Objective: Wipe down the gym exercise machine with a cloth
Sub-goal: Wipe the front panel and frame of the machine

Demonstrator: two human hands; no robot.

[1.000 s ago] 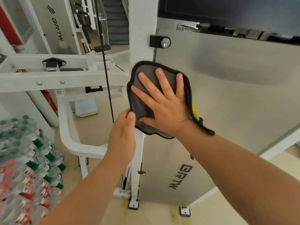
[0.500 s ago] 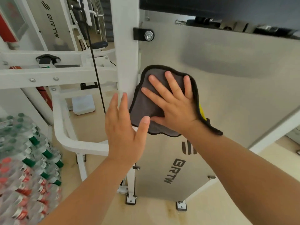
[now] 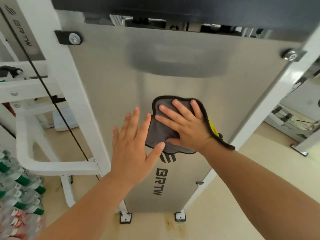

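On silver BRTW machine panel (image 3: 107, 84), centre frame: grey cloth (image 3: 155, 132) pressed flat under right hand (image 3: 187, 129), fingers straight. Left hand (image 3: 131, 146) just beside, fingers straight, holding nothing, thumb at cloth's lower edge. Bottled water (image 3: 19, 196) lower left.

"BRTW" runs in black letters down the machine's grey panel (image 3: 173, 75), below a striped logo mark (image 3: 167, 157). The same word and mark stand on a second panel (image 3: 22, 34), upper left.
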